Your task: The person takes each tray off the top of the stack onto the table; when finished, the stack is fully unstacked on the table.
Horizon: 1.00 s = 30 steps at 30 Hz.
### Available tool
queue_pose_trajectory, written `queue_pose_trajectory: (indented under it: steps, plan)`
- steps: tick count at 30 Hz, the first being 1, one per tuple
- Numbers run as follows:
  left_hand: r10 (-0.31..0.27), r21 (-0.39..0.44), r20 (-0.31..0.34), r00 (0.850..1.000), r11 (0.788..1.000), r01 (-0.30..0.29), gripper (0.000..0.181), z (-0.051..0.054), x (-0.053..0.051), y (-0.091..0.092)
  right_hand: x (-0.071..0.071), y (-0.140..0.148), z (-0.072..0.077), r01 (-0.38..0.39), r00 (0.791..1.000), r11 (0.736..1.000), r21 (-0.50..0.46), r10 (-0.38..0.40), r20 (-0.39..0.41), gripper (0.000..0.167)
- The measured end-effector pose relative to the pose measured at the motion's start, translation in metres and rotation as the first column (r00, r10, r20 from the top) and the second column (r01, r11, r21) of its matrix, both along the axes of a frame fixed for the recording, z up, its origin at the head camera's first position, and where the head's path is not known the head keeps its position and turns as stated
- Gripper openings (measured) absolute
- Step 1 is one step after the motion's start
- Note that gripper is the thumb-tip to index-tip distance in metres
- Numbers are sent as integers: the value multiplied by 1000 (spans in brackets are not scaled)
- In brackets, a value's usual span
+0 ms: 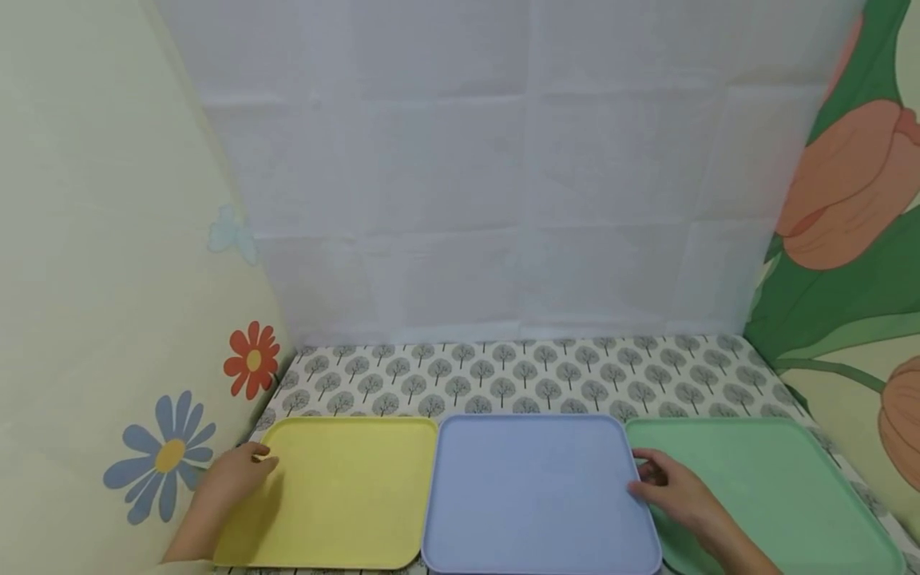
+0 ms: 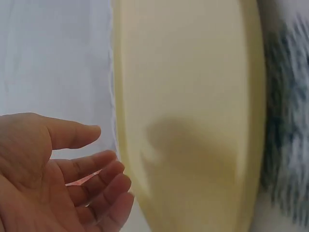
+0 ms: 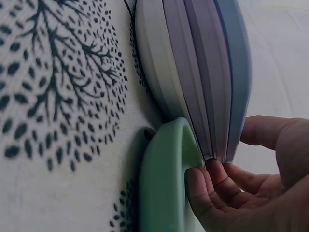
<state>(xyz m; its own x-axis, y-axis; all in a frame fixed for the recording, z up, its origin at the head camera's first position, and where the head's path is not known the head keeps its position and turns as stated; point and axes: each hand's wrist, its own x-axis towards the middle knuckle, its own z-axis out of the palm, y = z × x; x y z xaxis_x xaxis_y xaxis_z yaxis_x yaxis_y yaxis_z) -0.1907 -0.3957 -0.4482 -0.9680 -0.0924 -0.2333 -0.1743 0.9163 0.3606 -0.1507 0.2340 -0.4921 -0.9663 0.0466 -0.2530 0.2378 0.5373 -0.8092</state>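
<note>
Three rectangular trays lie side by side: a yellow tray (image 1: 345, 487), a blue tray (image 1: 539, 487) and a green tray (image 1: 762, 479). My left hand (image 1: 235, 477) hovers by the yellow tray's left edge, its fingers loosely bent and nothing held. In the left wrist view, that hand (image 2: 72, 174) casts a shadow on the yellow tray (image 2: 188, 77). At the blue tray's right edge, my right hand (image 1: 672, 487) pinches the rim. The right wrist view shows the blue tray (image 3: 235, 63) topping a stack, thumb on its side and fingertips against the lower edges.
Under the trays lies a tree-print cloth (image 1: 503, 375). A white sheet (image 1: 467, 176) hangs behind it. Flower-patterned fabric stands on the left (image 1: 115, 279) and on the right (image 1: 848, 279). The green tray overlaps close beside the stack.
</note>
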Motion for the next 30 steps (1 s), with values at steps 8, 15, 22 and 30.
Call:
queue_pose_trajectory:
  steps: [8,15,22,30]
  plan:
    - [6,166,-41,999,986,1,45,3,6,75,0,-6,0,15,1000,1000,21,-14,-9,64]
    - [37,326,-68,997,945,-13,41,-4,16,132,-1,-9,0,26,1000,999,43,-26,-5,63]
    - [41,483,-36,999,876,-19,37,-7,26,178,-2,-9,1,16,999,994,112,-13,-30,61]
    - [4,518,0,1000,855,-4,40,-13,28,202,-1,-11,2,26,999,992,120,-23,-30,59]
